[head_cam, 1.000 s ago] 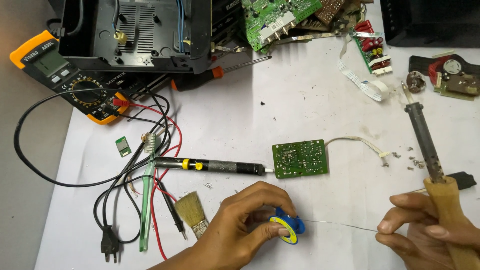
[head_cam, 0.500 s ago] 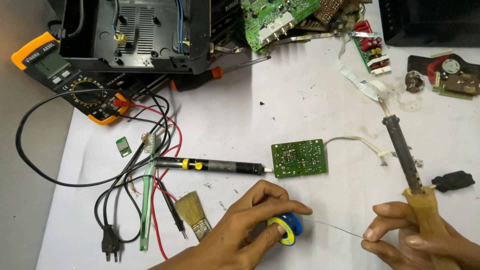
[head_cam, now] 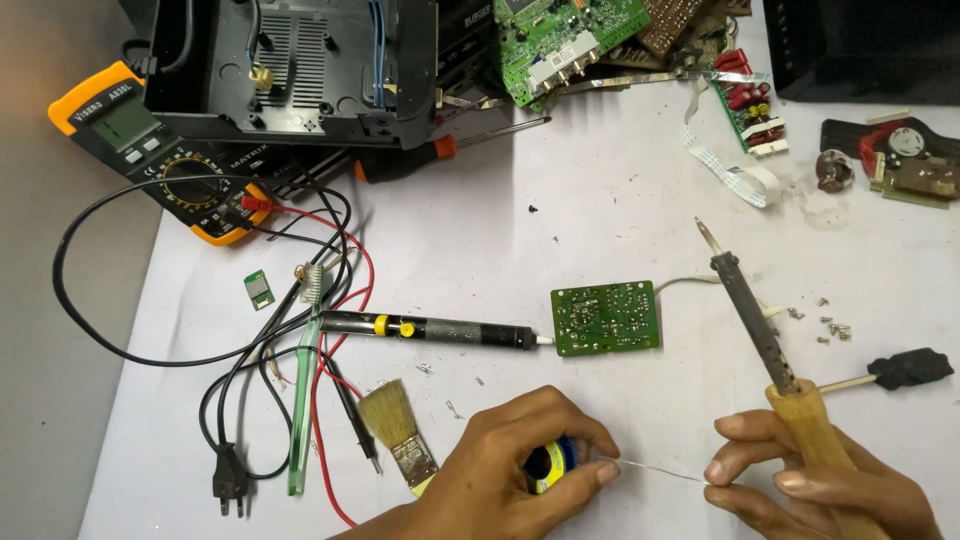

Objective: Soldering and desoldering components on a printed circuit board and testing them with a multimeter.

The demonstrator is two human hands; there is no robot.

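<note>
My left hand (head_cam: 510, 465) covers a blue and yellow spool of solder wire (head_cam: 553, 467) near the front edge. A thin strand of solder wire (head_cam: 655, 469) runs from the spool to the fingertips of my right hand (head_cam: 810, 480). That hand also holds a soldering iron (head_cam: 760, 320) by its wooden handle, with the dark barrel pointing up and away to the left. A small green circuit board (head_cam: 606, 318) with a white lead lies just beyond my hands. A black desoldering pump (head_cam: 430, 328) lies to its left, tip touching the board's edge.
An orange multimeter (head_cam: 160, 150) with red and black leads sits at far left. A black open chassis (head_cam: 290, 70) stands at the back, circuit boards (head_cam: 570, 40) beside it. A brush (head_cam: 395, 430), a power plug (head_cam: 228, 480), loose screws (head_cam: 825, 325) and a small screwdriver (head_cam: 900, 370) lie about.
My right hand has moved left and the soldering iron's tip has swung left toward the green board. The strand between spool and right fingers is shorter. My left hand stays on the spool.
</note>
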